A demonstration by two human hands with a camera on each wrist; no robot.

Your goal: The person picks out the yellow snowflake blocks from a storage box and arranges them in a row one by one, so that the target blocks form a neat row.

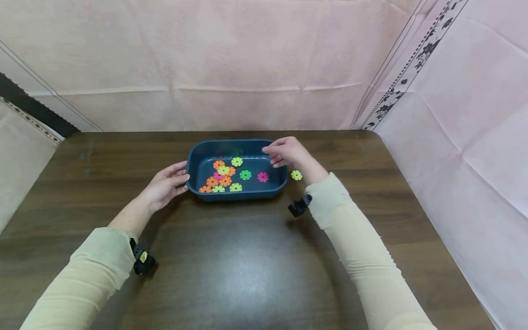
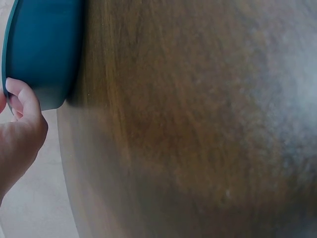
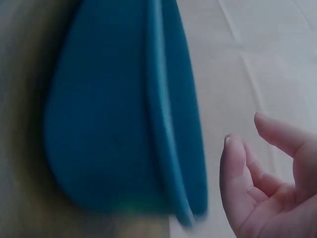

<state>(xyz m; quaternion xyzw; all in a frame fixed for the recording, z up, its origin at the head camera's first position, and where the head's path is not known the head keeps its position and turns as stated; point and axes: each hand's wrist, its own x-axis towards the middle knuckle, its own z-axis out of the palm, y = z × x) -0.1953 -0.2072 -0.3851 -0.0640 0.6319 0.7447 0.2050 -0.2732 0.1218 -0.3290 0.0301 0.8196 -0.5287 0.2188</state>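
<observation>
A dark blue plastic tub stands near the far edge of the wooden table. Inside lie several small notched discs in orange, yellow, green and pink, among them a pink disc and a green disc. My left hand grips the tub's left end, its fingers bent over the rim, as the left wrist view shows. Above the right end hovers my right hand. Its thumb and fingers stand apart in the right wrist view, loosely bent, with nothing seen between them. A yellow disc lies outside the tub, beside the right wrist.
The brown wooden table stretches toward me from the tub. Pale pink cloth hangs behind it, and more cloth lines the right side. Black wrist cameras are strapped over both sleeves.
</observation>
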